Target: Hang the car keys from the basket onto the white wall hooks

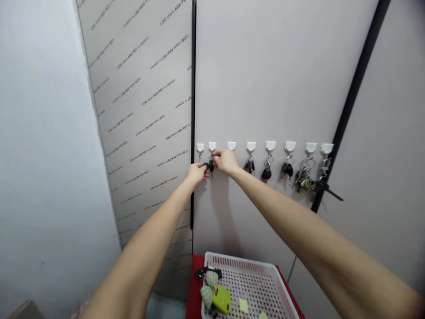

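While the left hand (196, 173) and right hand (227, 160) pinch the black key (210, 165), seemingly by its ring, at the second hook (212, 146), the third hook (231, 145) is bare and keys (222, 299) lie in the basket (265, 268).

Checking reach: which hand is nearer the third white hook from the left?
Right. The right hand is just below that hook; the left hand, holding a key, is farther lower-left.
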### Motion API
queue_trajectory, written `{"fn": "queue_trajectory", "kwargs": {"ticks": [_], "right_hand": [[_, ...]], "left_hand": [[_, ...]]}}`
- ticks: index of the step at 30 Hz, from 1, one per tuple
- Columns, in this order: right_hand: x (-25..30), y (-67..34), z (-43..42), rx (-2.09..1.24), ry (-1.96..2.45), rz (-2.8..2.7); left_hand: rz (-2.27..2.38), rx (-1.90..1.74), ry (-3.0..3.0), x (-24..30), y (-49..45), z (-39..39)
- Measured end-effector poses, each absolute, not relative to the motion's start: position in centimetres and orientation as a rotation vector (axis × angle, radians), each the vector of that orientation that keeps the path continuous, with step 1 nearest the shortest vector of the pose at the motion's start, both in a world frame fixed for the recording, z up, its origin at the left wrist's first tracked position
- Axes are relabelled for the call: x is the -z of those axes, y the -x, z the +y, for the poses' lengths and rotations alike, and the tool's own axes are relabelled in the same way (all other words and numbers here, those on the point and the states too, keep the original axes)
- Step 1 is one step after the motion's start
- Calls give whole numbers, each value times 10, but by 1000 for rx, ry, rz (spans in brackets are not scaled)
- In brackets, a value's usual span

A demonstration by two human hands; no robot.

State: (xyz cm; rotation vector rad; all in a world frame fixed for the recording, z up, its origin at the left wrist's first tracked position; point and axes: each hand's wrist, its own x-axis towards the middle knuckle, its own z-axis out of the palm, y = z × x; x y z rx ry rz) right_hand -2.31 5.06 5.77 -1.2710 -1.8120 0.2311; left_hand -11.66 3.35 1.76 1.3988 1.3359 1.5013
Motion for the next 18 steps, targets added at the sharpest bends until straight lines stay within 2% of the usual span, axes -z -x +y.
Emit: {"fn": "queue_trajectory", "kwargs": {"ticks": [4, 7, 13, 18], "right_hand": [[-37, 9, 34, -46, 1160, -1850], [0, -5, 16, -2, 1109, -1979], [119, -29, -34, -564, 1142, -2450], [180, -39, -60, -806, 1080, -2468]], "left_hand": [[1387, -1425, -1413, 13, 125, 19], [1441, -1248, -1516, 56, 134, 0], [1378, -853, -1673, 152, 149, -51], [1320, -782, -1725, 186, 147, -78]]}}
